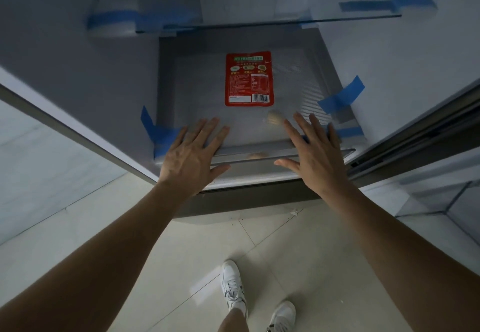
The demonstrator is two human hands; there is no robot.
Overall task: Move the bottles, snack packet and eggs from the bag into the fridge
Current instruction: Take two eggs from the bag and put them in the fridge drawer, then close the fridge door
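A red snack packet [248, 79] lies flat on the ribbed floor of the fridge drawer [298, 77], seen through the glass shelf. A pale egg [275, 118] shows blurred near the drawer's front, just ahead of my right hand. My left hand [193, 155] and my right hand [313, 154] both lie flat with straight fingers at the front edge of the glass cover [249, 134], left and right of centre. Neither hand holds anything. No bottles and no bag are in view.
Strips of blue tape [341, 96] stick to the shelf corners and the upper glass shelf [259, 21]. The open fridge door [426, 129] stands to the right. Pale floor tiles and my white shoes [233, 285] lie below.
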